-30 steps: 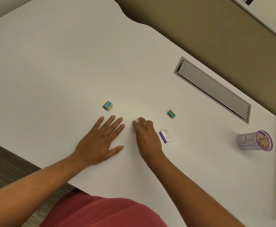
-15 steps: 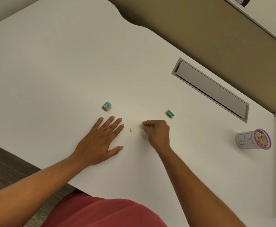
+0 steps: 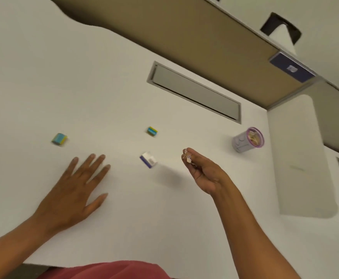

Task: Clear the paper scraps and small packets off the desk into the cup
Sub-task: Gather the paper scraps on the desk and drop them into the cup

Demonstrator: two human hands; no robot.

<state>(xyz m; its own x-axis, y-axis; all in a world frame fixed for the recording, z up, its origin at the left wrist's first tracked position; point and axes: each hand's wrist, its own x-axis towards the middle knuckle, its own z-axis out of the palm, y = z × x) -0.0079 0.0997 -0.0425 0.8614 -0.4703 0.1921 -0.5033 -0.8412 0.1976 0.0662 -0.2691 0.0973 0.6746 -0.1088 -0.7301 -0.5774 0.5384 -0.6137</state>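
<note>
Three small packets lie on the white desk: two blue-yellow packets and a white-blue packet. Her right hand, raised off the surface, pinches paper scraps between fingertips. Her left hand rests flat, fingers spread, holding nothing. Well off to the right stands the cup.

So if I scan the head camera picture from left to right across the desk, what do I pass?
Blue-and-yellow packet → left hand, flat on the desk → white-and-purple packet → right hand, pinching paper scraps → cup. A second blue-and-yellow packet sits directly beyond the white one, so its place is unclear.
</note>
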